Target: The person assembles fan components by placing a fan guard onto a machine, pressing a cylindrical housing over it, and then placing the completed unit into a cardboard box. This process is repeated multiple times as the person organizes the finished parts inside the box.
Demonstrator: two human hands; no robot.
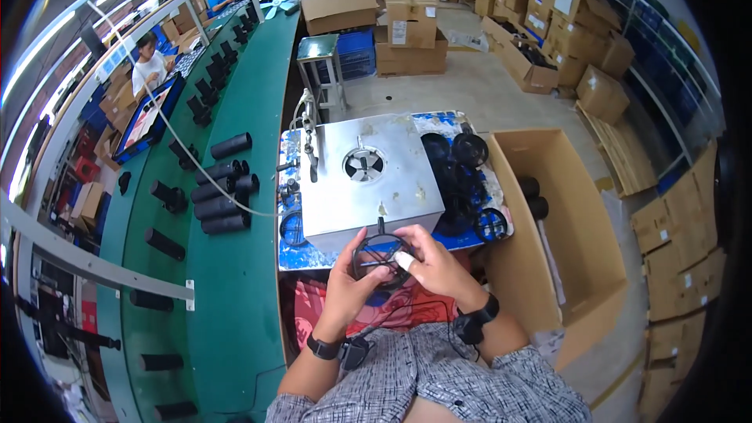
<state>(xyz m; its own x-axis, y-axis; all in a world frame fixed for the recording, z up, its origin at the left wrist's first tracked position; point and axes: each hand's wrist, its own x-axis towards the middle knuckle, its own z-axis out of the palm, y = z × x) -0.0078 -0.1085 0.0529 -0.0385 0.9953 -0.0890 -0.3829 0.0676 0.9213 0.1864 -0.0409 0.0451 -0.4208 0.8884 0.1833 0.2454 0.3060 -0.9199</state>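
In front of my body I hold a black round plastic part, a ring with inner spokes and a short stub (381,225) at its far side. My left hand (349,280) closes on its left rim, thumb across the near side. My right hand (435,265) grips the right side; its thumb has a white covering. Just beyond stands a silver metal box (337,202), with a round opening (364,164) in its top showing dark and light blades. A metal fixture (310,141) with a hose rises at its left edge.
Black round parts (450,178) are piled right of the metal box on the blue worktable (313,258). An open cardboard box (599,266) stands further right. At left, a green bench (251,282) carries several black cylinders (218,208). Co-workers (149,69) sit beyond it.
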